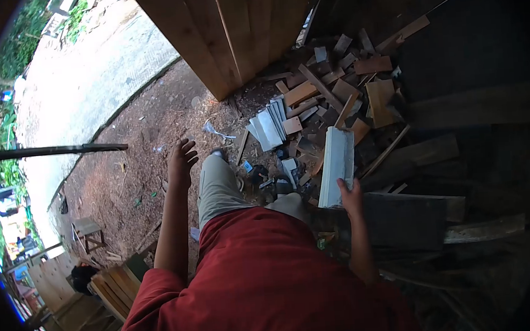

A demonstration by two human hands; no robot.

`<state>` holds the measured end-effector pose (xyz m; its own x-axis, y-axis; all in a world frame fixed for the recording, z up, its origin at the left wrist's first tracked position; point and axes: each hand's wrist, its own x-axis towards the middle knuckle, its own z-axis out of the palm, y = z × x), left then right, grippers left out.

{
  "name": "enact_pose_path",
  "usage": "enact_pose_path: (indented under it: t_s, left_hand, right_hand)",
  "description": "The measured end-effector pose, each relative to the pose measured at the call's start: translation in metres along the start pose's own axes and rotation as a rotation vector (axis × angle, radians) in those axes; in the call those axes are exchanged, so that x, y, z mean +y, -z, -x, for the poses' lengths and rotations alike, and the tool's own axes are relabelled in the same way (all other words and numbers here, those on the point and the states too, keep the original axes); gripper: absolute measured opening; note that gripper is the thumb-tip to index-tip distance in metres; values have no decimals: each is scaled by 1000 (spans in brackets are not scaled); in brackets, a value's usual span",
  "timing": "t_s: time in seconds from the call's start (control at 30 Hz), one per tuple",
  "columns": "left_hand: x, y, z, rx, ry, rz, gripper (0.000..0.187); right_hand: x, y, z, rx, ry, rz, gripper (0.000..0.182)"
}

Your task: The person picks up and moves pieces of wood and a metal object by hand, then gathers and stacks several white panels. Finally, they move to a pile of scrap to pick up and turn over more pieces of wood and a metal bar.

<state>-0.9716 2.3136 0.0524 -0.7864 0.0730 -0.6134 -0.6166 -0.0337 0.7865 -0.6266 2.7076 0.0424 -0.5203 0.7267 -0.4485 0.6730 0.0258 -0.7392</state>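
Note:
My right hand (351,196) grips the near end of a stack of white boards (337,163), its thumb lying along the edge. The boards are long and flat, and how they are joined I cannot make out. My left hand (181,159) hangs in the air over the dirt floor, holding nothing, its fingers apart. Ahead of me a bundle of pale white slats (266,126) lies on the ground beside a heap of wood offcuts (327,90). The white boards in my right hand hang over the near side of that heap.
Tall wooden planks (231,32) stand ahead, above the heap. A small wooden stool (88,233) is at left, near stacked boards (115,290). Dark planks (404,217) lie at right. A dark bar (55,151) juts in from the left, before a bright concrete path (104,60).

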Motion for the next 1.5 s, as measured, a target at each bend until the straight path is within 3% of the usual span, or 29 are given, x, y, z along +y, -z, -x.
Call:
enact_pose_path:
  t_s: [0.17, 0.27, 0.33, 0.43, 0.47, 0.53, 0.57, 0.6, 0.63, 0.7, 0.73, 0.77, 0.93, 1.0, 1.07, 1.1, 1.17, 1.2, 1.27, 1.33, 1.4, 1.5]
  left_hand:
    - [54, -30, -122, -279, 41, -192, 40]
    - [71, -56, -211, -444, 122, -373, 33]
    - [62, -63, -274, -553, 140, -487, 31]
    - [40, -75, -345, -637, 131, -641, 31]
    - [26, -79, -364, -670, 129, -698, 31]
    - [-11, -82, -409, -713, 114, -704, 33]
    - [-25, -84, -423, -726, 133, -729, 31]
    - [-38, -89, -436, -737, 146, -751, 29]
    - [-57, -90, -452, -756, 167, -792, 30]
    - [-88, -102, -480, -829, 163, -813, 30]
    - [-120, -105, -505, -886, 144, -823, 30]
    - [-135, -112, -520, -889, 119, -874, 29]
    - [-231, -145, -599, -969, -39, -950, 28]
    - [-273, -155, -627, -1033, -54, -955, 30]
    - [-306, -167, -637, -1032, -362, -1152, 32]
    - [-324, -170, -650, -1074, -450, -1257, 33]
    - [-362, -166, -659, -1043, -412, -1236, 32]
    - [-378, -160, -664, -993, -393, -1205, 31]
    - [-394, -141, -667, -983, -395, -1190, 32]
    - [-399, -117, -653, -849, -181, -1109, 39]
    - [-422, -73, -666, -785, -168, -1090, 41]
    - [-398, -32, -646, -781, 91, -1181, 38]
  right_hand:
    - [2, -71, -25, -14, -182, -151, 47]
    - [14, -122, -11, 149, -250, -219, 47]
    - [20, -149, -8, 159, -274, 105, 47]
    - [-25, -196, -26, 170, -358, 84, 46]
    - [-14, -217, -39, 187, -374, 81, 46]
    - [19, -264, -64, 213, -330, -203, 45]
    - [15, -281, -80, 158, -435, -206, 46]
    - [26, -301, -101, 123, -403, -232, 47]
    - [74, -330, -117, 84, -368, -191, 50]
    - [133, -387, -163, 158, -93, -165, 50]
    - [148, -415, -209, 133, -62, 126, 54]
    - [132, -420, -234, 35, -137, 103, 55]
    - [204, -471, -346, 44, -127, 64, 48]
    - [229, -480, -379, 56, -27, 94, 44]
    - [280, -499, -398, 330, 138, 157, 40]
    - [279, -506, -392, 329, 121, 152, 40]
    - [269, -525, -376, 1009, 119, 600, 38]
    - [278, -549, -364, 1000, 101, 601, 38]
    - [289, -609, -335, 757, 190, 316, 38]
    - [308, -683, -309, 481, 41, 176, 36]
    - [317, -738, -296, 310, -146, 227, 36]
    - [338, -795, -292, 243, -255, 439, 34]
